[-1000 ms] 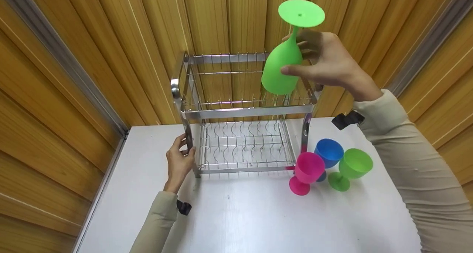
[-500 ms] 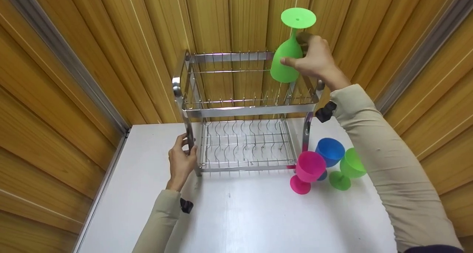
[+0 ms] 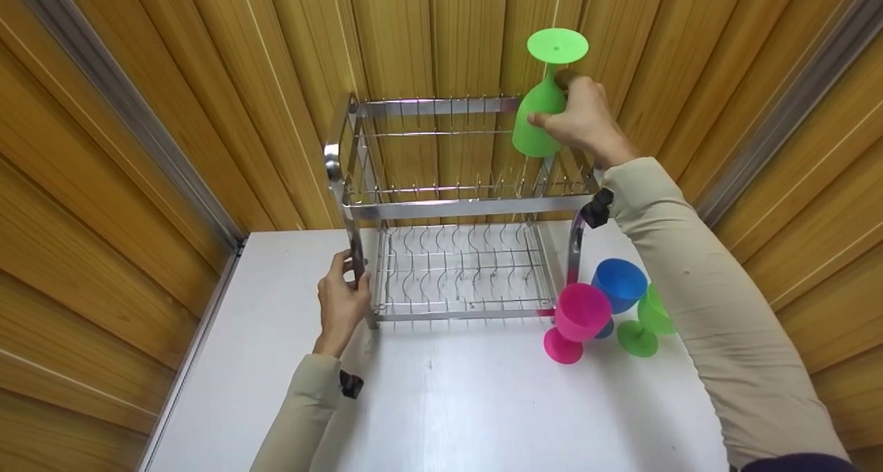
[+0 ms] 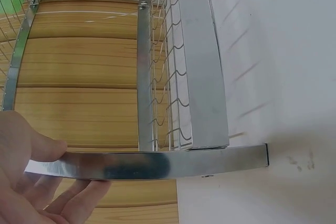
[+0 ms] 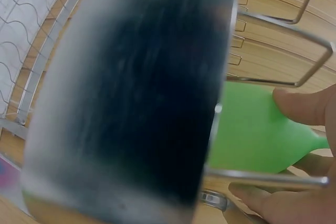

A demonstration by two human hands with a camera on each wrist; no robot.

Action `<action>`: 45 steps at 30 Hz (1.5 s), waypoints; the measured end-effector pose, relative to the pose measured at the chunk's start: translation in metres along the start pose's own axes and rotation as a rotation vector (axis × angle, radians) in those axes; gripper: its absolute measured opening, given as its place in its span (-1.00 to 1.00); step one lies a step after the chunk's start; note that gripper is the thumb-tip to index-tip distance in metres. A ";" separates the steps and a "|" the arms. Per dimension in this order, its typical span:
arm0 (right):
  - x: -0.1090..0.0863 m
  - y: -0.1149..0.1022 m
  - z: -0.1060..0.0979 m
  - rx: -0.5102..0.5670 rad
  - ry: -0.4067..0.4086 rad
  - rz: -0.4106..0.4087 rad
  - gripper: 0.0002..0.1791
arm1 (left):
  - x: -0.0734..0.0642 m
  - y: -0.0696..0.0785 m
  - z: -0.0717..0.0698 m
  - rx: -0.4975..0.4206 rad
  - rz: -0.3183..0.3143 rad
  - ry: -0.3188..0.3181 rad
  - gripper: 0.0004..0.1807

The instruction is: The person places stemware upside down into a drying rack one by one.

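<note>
My right hand (image 3: 583, 121) holds a green plastic goblet (image 3: 537, 134) upside down, foot up, at the right rear of the dish rack's upper tier. In the right wrist view, thumb and fingers span the goblet's bowl (image 5: 252, 129) behind wire prongs; whether its rim touches the wires cannot be told. The two-tier metal dish rack (image 3: 469, 208) stands on a white table. My left hand (image 3: 341, 310) grips its left front leg, and the left wrist view shows thumb and fingers around that leg (image 4: 131, 165).
To the rack's right, a pink goblet (image 3: 581, 313), a blue goblet (image 3: 621, 284) and another green goblet (image 3: 638, 339) stand upright, the last partly hidden by my right sleeve (image 3: 710, 306). Wood-patterned panels (image 3: 393, 37) enclose the table's back and sides.
My right hand has brought the upside-down goblet away from me, down toward the upper tier's right rear. The left hand keeps its grip on the leg.
</note>
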State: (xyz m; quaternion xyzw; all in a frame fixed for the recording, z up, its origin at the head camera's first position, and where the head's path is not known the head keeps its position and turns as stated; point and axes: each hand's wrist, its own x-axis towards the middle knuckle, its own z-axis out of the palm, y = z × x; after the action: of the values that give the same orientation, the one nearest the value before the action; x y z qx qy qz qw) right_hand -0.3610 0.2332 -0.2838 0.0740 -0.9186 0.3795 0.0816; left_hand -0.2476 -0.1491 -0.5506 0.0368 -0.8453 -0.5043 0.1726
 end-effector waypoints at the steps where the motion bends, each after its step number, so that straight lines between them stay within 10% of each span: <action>1: 0.001 -0.001 0.000 -0.002 -0.003 0.009 -0.26 | 0.000 0.000 0.000 -0.004 0.002 0.000 -0.50; 27: -0.009 -0.003 -0.011 -0.028 0.008 0.030 -0.20 | 0.000 -0.003 0.002 0.017 0.015 -0.029 -0.51; 45: -0.083 0.045 -0.035 0.234 0.190 -0.116 -0.36 | 0.001 0.000 0.002 0.035 0.003 -0.030 -0.73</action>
State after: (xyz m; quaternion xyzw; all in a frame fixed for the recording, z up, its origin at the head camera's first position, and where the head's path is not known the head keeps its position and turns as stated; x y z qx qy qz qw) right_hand -0.2859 0.2958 -0.3075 0.0999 -0.8505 0.4837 0.1809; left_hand -0.2491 -0.1475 -0.5512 0.0312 -0.8567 -0.4895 0.1598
